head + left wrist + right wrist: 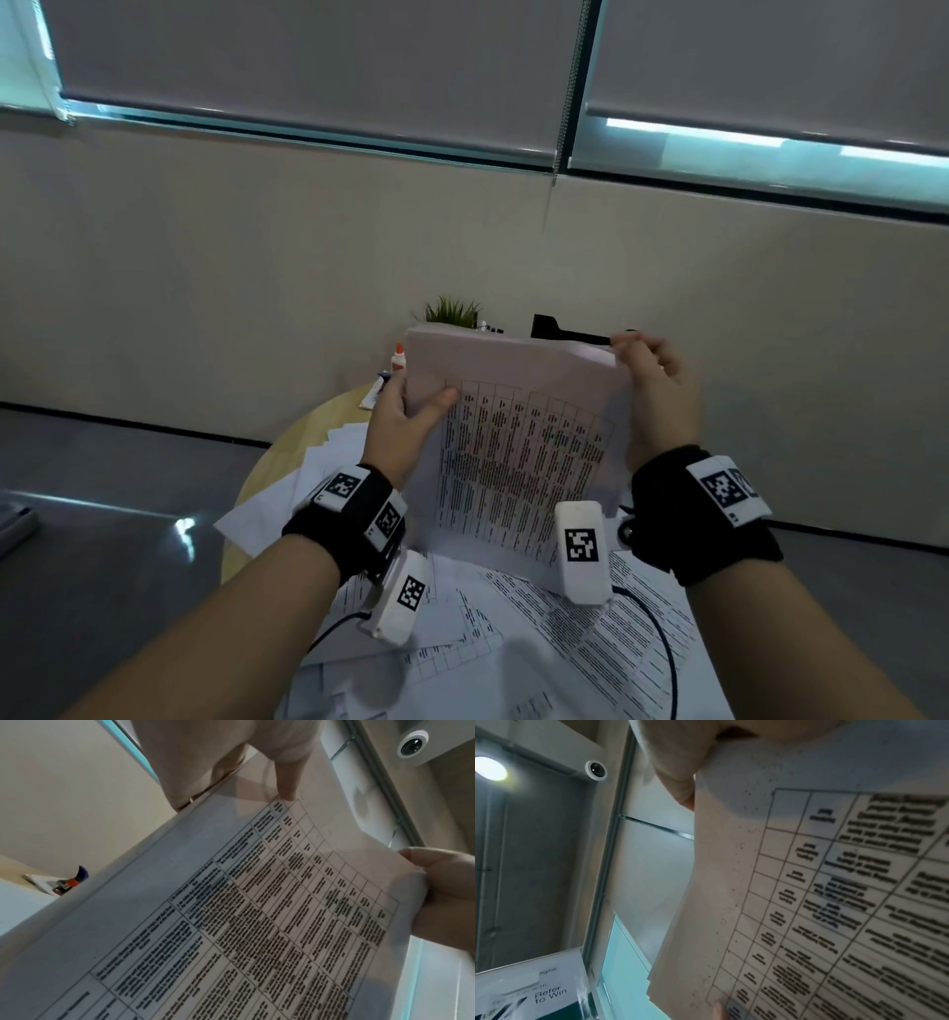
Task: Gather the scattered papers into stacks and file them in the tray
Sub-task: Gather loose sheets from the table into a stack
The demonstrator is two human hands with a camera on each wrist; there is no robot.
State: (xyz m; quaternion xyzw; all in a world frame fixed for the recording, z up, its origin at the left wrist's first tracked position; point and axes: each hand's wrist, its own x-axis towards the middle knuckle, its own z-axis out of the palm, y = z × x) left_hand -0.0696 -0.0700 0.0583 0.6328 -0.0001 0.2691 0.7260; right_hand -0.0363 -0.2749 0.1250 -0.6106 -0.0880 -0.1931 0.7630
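I hold a stack of printed papers (518, 442) upright above the round wooden table (308, 426), its table-printed face toward me. My left hand (405, 416) grips the stack's left edge, thumb pressed on the front sheet. My right hand (652, 385) grips the upper right corner, fingers curled over the top edge. In the left wrist view the stack (231, 923) fills the frame, my thumb (287, 780) on it. In the right wrist view the sheets' edges (718, 902) fan slightly. More loose printed papers (513, 642) lie scattered on the table beneath. No tray is in view.
Behind the stack stand a small green plant (452, 311), a glue bottle (398, 357) and a black object (554, 329) by the beige wall. A grey surface (102, 539) lies to the left. Cables run from my wrist cameras across the papers.
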